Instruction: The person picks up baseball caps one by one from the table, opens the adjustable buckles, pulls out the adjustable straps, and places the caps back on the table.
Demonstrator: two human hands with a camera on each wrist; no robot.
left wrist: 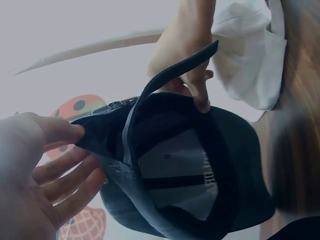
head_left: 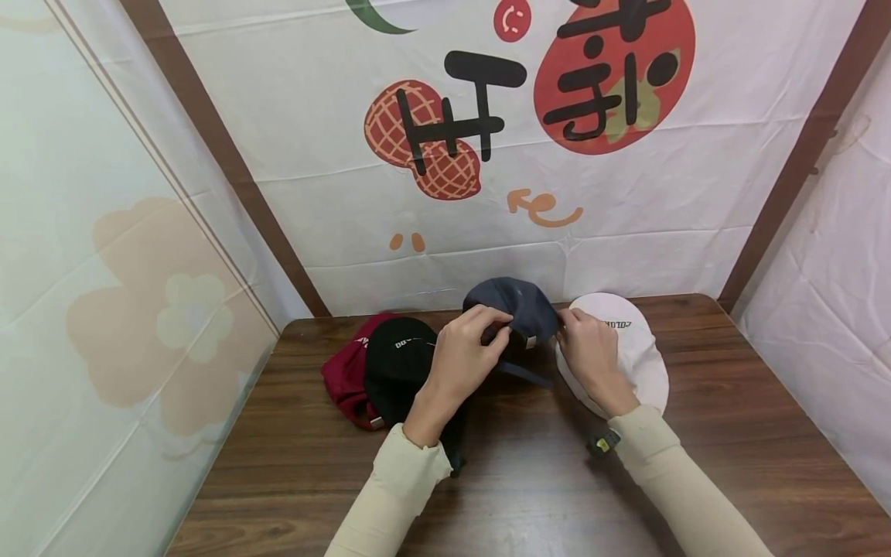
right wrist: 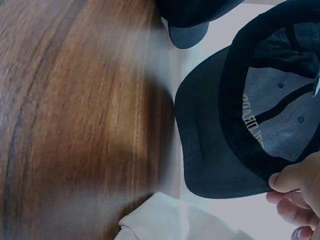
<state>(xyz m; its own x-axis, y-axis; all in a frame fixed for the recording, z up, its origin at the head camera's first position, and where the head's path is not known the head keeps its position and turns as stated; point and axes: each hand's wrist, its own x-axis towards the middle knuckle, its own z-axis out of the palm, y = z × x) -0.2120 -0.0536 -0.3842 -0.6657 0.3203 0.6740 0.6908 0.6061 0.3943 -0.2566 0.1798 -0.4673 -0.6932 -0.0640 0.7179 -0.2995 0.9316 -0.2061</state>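
Both hands hold a navy cap (head_left: 511,302) near the back of the table. My left hand (head_left: 462,348) pinches its rear edge between thumb and fingers, as the left wrist view shows. At the side of the cap, close to the brim, my right hand (right wrist: 300,195) pinches the rim. The cap's hollow inside faces the wrist cameras, with the reverse of its stitched lettering showing. A loose strap (left wrist: 170,75) sticks out from the cap's back. Behind the right hand lies a white cap (head_left: 643,363).
Left of the hands, a black cap (head_left: 393,356) overlaps a maroon cap (head_left: 341,379) on the wooden table (head_left: 515,472). A white printed cloth wall (head_left: 313,186) rises directly behind the table's back edge. Cloth also hangs at both sides.
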